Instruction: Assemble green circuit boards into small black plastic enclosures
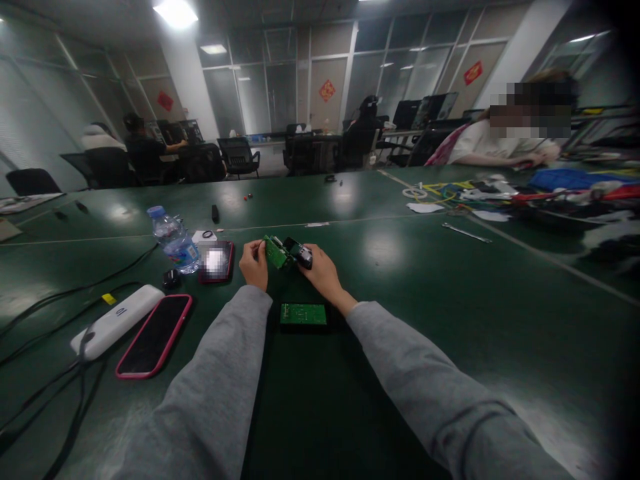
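Note:
Between finger and thumb, my left hand pinches the edge of a green circuit board, tilted above the table. My right hand is closed around a small black device part with a grey end, right beside the board. Whether the board and the black part are joined, I cannot tell. Below my hands, a second green circuit board lies flat in a black case on the table.
On the left are a water bottle, a white power bank, a pink-cased phone, another phone and black cables. A wrench and heaped cables lie right. A person sits across the table.

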